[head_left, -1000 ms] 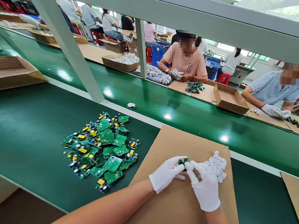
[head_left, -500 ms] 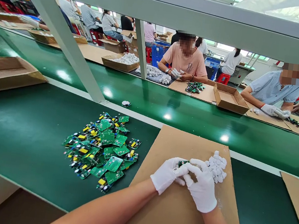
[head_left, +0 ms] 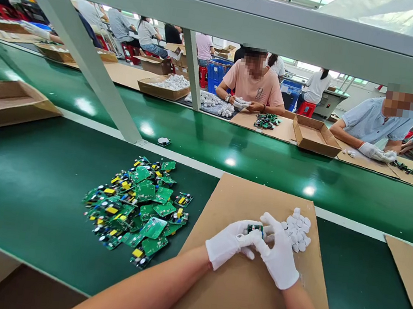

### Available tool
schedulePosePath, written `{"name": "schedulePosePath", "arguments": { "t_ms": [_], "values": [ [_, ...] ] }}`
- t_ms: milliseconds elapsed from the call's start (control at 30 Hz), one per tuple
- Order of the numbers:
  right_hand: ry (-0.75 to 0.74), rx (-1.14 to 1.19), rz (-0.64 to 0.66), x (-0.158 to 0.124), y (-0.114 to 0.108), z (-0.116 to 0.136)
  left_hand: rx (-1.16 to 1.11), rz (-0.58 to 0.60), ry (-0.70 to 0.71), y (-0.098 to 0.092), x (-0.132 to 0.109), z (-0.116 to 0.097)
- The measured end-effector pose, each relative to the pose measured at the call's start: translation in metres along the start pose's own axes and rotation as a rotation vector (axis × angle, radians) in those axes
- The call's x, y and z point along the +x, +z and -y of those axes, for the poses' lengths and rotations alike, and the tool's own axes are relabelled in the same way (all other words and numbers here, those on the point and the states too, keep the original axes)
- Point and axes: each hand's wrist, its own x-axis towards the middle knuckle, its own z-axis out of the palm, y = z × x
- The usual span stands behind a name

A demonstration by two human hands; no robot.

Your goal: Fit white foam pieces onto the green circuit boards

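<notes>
A small green circuit board (head_left: 255, 228) is held up over the cardboard sheet (head_left: 226, 294). White-gloved, my left hand (head_left: 226, 241) is closed around the board from the left. My right hand (head_left: 280, 255), gloved too, grips it from the right, thumb on the near side and forefinger raised at the far side. Their fingers hide much of the board. Just beyond my right hand lies a heap of small white round parts (head_left: 298, 231). Left of the cardboard, a large pile of green circuit boards (head_left: 144, 192) with yellow and black components rests on the dark green bench.
A green conveyor belt (head_left: 207, 149) crosses behind the bench, carrying one board with a white part (head_left: 163, 141). An angled metal post (head_left: 99, 69) rises at left near a cardboard tray (head_left: 11, 103). Across the belt, two co-workers in white gloves handle small parts.
My right fingers have lifted and spread somewhat, so more of the held board shows. On the belt, the board with the white part has shifted left. The view has moved slightly.
</notes>
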Motion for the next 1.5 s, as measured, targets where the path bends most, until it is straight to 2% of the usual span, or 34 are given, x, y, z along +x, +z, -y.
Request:
{"name": "schedulePosePath", "arguments": {
  "t_ms": [133, 267, 333, 500, 600, 733, 867, 967, 1067, 1200, 1300, 1433, 1500],
  "values": [
    [0.068, -0.052, 0.147, 0.0, 0.003, -0.001, -0.208, 0.093, -0.016, -0.001, -0.002, -0.002],
    [0.005, -0.151, 0.067, 0.0, 0.002, 0.001, -0.221, 0.145, 0.026, -0.003, -0.004, -0.002],
    [-0.022, -0.121, 0.037, 0.0, 0.002, 0.0, -0.227, 0.158, 0.007, -0.002, -0.005, -0.003],
    [0.072, 0.209, 0.158, 0.002, -0.001, 0.0, -0.222, 0.084, -0.102, -0.001, -0.005, -0.004],
    [0.092, 0.294, 0.179, 0.003, -0.003, 0.003, -0.25, 0.091, -0.106, -0.004, -0.003, -0.001],
    [0.09, 0.246, 0.162, 0.0, -0.002, 0.006, -0.339, 0.131, -0.114, -0.006, -0.002, 0.007],
    [0.046, -0.005, 0.129, -0.003, 0.001, 0.002, -0.377, 0.099, -0.142, -0.004, -0.003, 0.012],
    [0.005, -0.156, 0.125, -0.003, 0.003, -0.001, -0.382, 0.093, -0.114, -0.002, -0.003, 0.014],
    [-0.007, -0.136, 0.129, -0.003, 0.004, -0.002, -0.362, 0.094, -0.105, -0.002, -0.003, 0.013],
    [0.018, 0.082, 0.15, -0.004, 0.001, 0.0, -0.318, 0.094, -0.137, -0.004, -0.002, 0.006],
    [-0.115, 0.082, 0.024, -0.003, -0.002, -0.001, -0.301, 0.093, -0.152, -0.006, -0.003, 0.0],
    [-0.4, -0.224, -0.069, 0.002, -0.003, -0.005, -0.343, 0.157, -0.151, -0.005, -0.005, -0.005],
    [-0.477, -0.295, -0.119, 0.004, -0.001, -0.005, -0.359, 0.172, -0.13, -0.003, -0.006, -0.007]
  ]
}}
